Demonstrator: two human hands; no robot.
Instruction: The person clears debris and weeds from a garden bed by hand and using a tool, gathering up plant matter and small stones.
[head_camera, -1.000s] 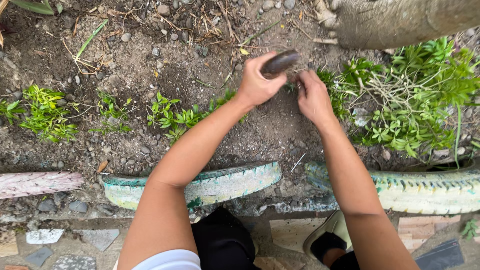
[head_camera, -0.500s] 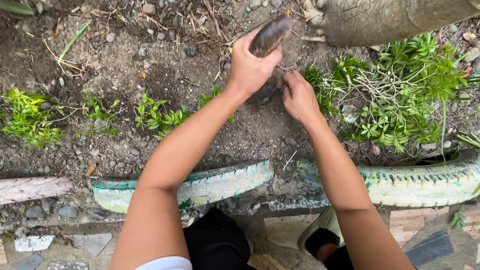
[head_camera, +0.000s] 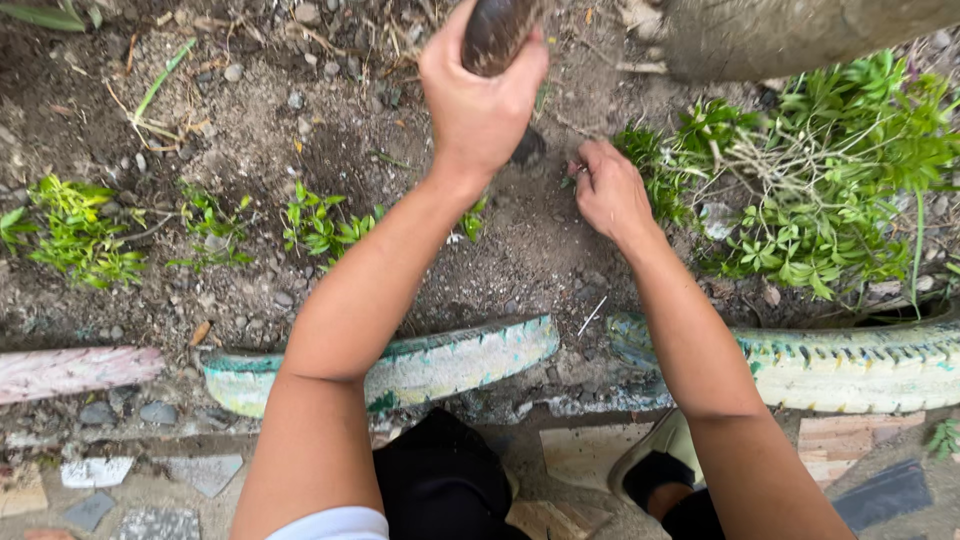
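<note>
Bare stony soil (head_camera: 250, 130) with small green plants (head_camera: 80, 235), edged by painted tyre pieces (head_camera: 860, 365), in daylight.

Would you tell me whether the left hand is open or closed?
Closed: the left hand is wrapped around a dark rounded tool handle.

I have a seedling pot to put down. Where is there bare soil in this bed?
Bare soil lies between the left hand and the small green plants. It is crowded by the right hand, where the leafy bush spreads.

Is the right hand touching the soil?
Touching. The head view shows the right hand with fingertips pressed into the soil, no gap visible.
</note>
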